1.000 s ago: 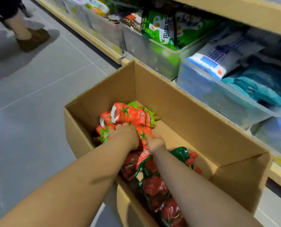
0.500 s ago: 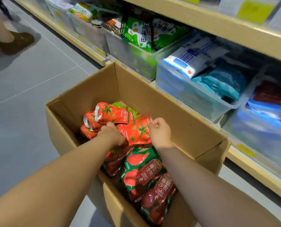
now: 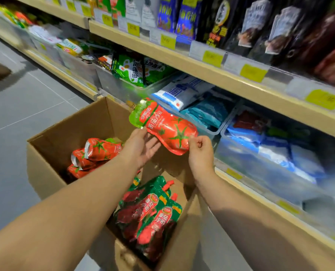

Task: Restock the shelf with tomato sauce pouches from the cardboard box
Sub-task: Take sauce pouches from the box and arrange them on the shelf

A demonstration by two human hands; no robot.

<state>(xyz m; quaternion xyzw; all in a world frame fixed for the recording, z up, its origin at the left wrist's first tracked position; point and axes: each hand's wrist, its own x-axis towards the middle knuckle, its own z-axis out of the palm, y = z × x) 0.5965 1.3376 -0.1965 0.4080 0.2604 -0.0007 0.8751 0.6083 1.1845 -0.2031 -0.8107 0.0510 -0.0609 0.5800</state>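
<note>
An open cardboard box (image 3: 51,153) stands on the floor against the shelf. Inside lie orange-red tomato pouches (image 3: 98,151) at the far end and darker red-and-green spouted pouches (image 3: 151,214) nearer me. Above the box, one orange-red tomato sauce pouch (image 3: 168,128) with a green top is held in the air. My right hand (image 3: 200,151) pinches its lower right corner. My left hand (image 3: 141,147) is spread with fingers apart, palm under the pouch's left side, touching its edge.
A wooden shelf (image 3: 211,75) with yellow price tags runs along the right. Clear plastic bins (image 3: 207,122) below it hold white, blue and green bags. Dark packets stand on the upper tier. Grey tiled floor (image 3: 26,106) lies to the left.
Both hands have come up out of the box, the right one bringing one orange-red pouch up toward the shelf. The left hand has opened. The view has tilted up to show the upper shelf.
</note>
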